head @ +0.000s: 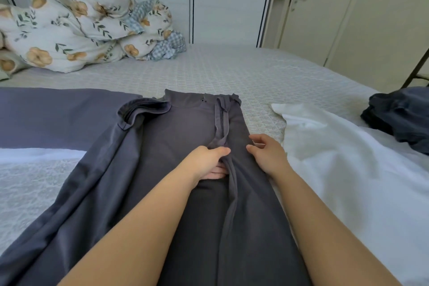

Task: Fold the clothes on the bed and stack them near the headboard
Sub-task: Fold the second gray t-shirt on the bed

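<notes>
On the bed point(232, 69), my left hand point(204, 160) pinches the dark grey cotton trousers point(185, 127), fingertips hidden; at three o'clock, my right hand point(267, 153) rests slack.

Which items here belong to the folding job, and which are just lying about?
Job:
- dark grey drawstring trousers, gripped by the left hand, right hand on them
- white garment
- crumpled dark blue garment
- flat purple-grey cloth

Lying about:
- floral-print quilt
- white panelled headboard
- cream door
</notes>
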